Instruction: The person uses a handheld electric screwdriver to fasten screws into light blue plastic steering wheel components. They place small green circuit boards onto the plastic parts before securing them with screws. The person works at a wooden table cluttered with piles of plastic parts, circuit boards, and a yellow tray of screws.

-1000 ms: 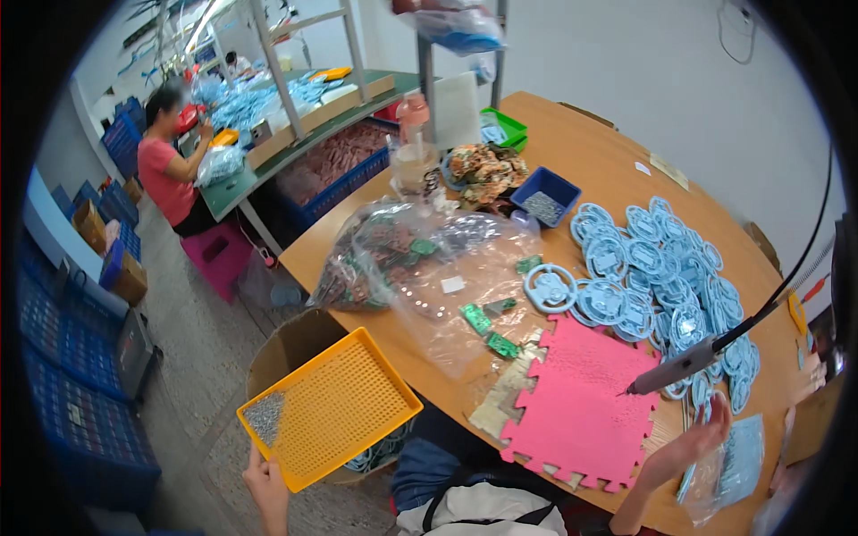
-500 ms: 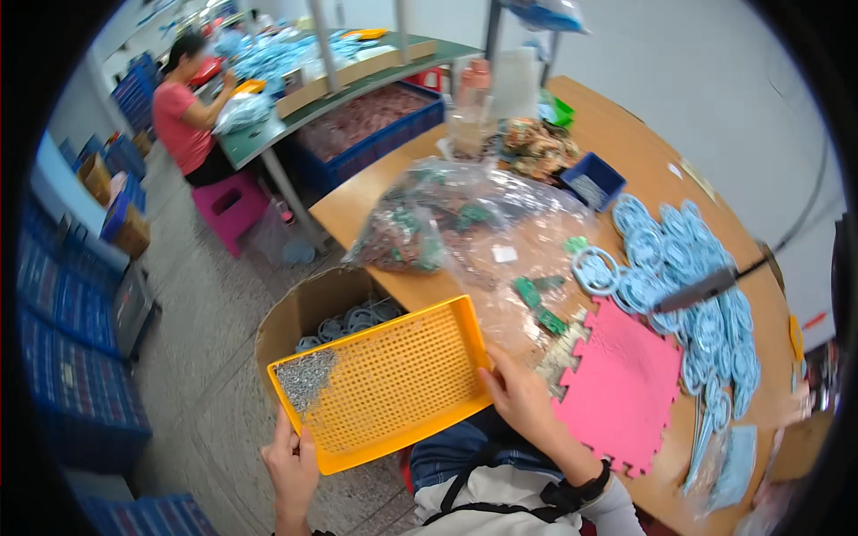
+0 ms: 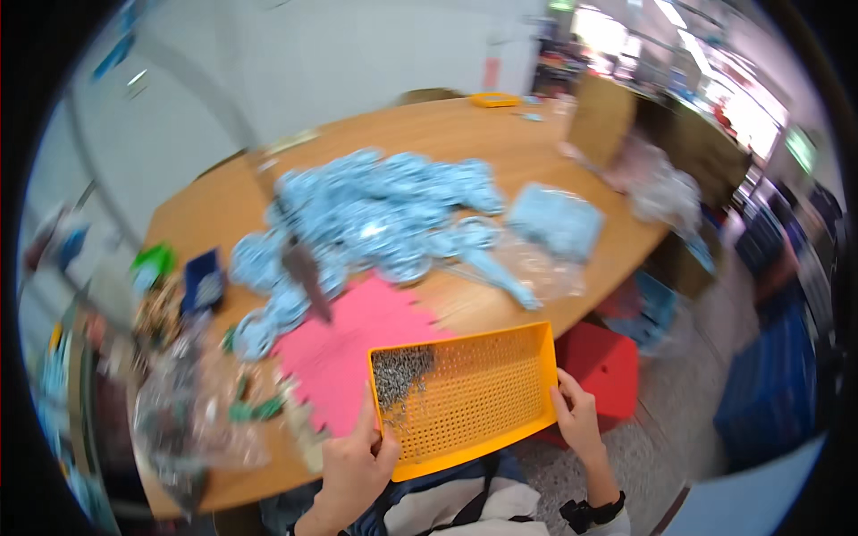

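Observation:
Between my two hands I hold a yellow perforated plastic tray point(image 3: 483, 380), tilted above my lap at the table's near edge. Small silvery metal pieces point(image 3: 399, 375), probably screws, are heaped in its upper left corner. My left hand point(image 3: 357, 460) grips the tray's left side, thumb along the rim. Around the right rim, the fingers of my right hand point(image 3: 579, 415) are closed. Just beyond the tray lies a pink foam mat point(image 3: 349, 353). Past it spreads a large pile of light-blue ring-shaped plastic parts point(image 3: 375, 214).
Left on the table are a clear plastic bag point(image 3: 192, 402), green pieces point(image 3: 255, 409) and a dark blue bin point(image 3: 204, 281). A dark hanging tool point(image 3: 304, 277) dangles over the mat. At right stand a red stool point(image 3: 603, 371), a cardboard box point(image 3: 617, 125) and blue crates point(image 3: 769, 384).
The view has swung right, from the aisle and cardboard box to the table. The tray has come along in both hands, now before the pink mat; the metal pieces remain in its corner.

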Demonstrator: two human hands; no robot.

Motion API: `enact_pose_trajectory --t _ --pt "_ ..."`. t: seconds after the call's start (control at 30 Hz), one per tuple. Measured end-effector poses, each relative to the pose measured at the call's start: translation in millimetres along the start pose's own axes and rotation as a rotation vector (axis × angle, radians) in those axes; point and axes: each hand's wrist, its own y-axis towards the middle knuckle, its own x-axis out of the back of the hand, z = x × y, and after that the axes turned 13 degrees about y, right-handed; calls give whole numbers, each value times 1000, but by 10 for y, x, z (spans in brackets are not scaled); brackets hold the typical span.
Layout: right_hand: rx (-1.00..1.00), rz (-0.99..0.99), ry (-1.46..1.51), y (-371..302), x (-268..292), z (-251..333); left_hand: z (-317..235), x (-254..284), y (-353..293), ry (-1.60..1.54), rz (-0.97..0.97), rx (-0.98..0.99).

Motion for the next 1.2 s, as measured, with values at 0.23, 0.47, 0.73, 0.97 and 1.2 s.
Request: enact_pose_trajectory --t 0.23,0.47,0.73,0.97,1.2 --pt "-181 -399 -154 -897 809 -394 -680 -854 285 -54 297 -330" --pt "-380 -453 -134 -1204 1250 -896 -1022 -1551 234 -8 383 -498" --pt "-147 -265 -469 -704 1181 -750 -393 -1803 151 -55 544 -56" --pt "-110 -453 -604 -1071 1532 -615 -717 -2302 55 -296 600 -132" --pt "-413 -326 -671 -1284 1678 -417 -542 -2999 -90 -352 862 -166"
